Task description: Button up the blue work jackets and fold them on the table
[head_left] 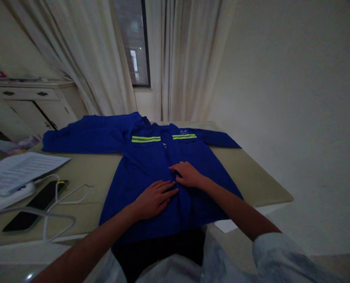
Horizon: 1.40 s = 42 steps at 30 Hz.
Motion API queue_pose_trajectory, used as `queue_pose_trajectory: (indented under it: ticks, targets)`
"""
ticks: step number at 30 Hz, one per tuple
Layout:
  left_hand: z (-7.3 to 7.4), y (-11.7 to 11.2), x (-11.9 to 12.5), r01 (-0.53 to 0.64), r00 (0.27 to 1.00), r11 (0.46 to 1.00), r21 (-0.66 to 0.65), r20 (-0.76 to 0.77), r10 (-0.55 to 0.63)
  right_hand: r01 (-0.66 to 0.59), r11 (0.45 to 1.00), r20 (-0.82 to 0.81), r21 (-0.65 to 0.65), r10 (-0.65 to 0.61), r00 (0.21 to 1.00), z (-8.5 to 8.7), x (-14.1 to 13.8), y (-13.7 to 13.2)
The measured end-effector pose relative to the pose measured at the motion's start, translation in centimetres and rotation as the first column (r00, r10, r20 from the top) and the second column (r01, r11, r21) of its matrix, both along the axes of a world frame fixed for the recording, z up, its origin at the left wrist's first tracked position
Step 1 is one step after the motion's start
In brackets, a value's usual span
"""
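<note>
A blue work jacket (157, 169) with yellow-green reflective strips across the chest lies spread on a table, front side up, its collar toward the window. Its left-hand sleeve in view stretches far out to the side; the other sleeve angles toward the table's right edge. My left hand (155, 198) rests flat on the lower front, fingers spread toward the middle closure. Just beyond it, my right hand (188, 174) touches the cloth by the closure, its fingers curved and the thumb apart from them. No held fold of cloth shows in either hand.
On the table (266, 184), at left, are a dark phone (36, 206), a white cable (74, 202), a white device (11, 196) and printed paper (24, 169). A cabinet (30, 102) and curtains (189, 59) stand behind; a wall (295, 98) is on the right.
</note>
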<state>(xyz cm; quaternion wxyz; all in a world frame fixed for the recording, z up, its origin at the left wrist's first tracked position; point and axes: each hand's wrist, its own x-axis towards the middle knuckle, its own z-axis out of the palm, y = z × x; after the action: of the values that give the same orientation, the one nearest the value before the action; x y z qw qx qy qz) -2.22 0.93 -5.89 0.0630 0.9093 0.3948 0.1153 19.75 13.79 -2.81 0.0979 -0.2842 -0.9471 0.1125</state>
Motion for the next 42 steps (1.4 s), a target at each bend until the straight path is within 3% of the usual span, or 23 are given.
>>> queue_pose_trajectory:
  ticks: [9,14,23,26,33,37,42]
  targets:
    - [0.0,-0.7,0.6,-0.006,0.999,1.0,-0.027,-0.053,0.005,0.053,0.977,0.171,0.208,-0.09,0.981,1.1,-0.8,-0.4]
    - [-0.2,-1.2,0.8,-0.016,0.999,1.0,-0.014,-0.044,0.016,-0.04,0.991,0.268,0.13,0.004,0.963,2.1,-0.8,0.5]
    - [-0.2,-1.8,1.1,-0.052,0.999,0.998,-0.025,-0.001,0.052,-0.094,0.994,0.116,0.052,0.088,0.989,1.7,-0.3,1.5]
    - [-0.1,-1.7,1.1,-0.051,0.999,0.998,-0.023,0.005,0.051,-0.107,0.992,0.103,0.065,0.1,0.99,1.8,-0.1,1.3]
    - [0.6,-1.6,1.5,-0.045,0.999,0.999,-0.005,-0.017,0.045,-0.25,0.946,0.283,0.208,0.186,0.941,1.3,-0.8,0.7]
    - [1.1,-1.1,2.3,-0.051,0.999,0.998,0.033,-0.001,0.051,-0.247,0.936,0.309,0.249,0.165,0.937,1.2,-1.4,1.1]
    - [0.3,-0.5,3.1,0.017,0.999,0.999,0.04,0.032,-0.018,-0.246,0.938,0.287,0.246,0.172,0.942,0.5,-1.3,1.9]
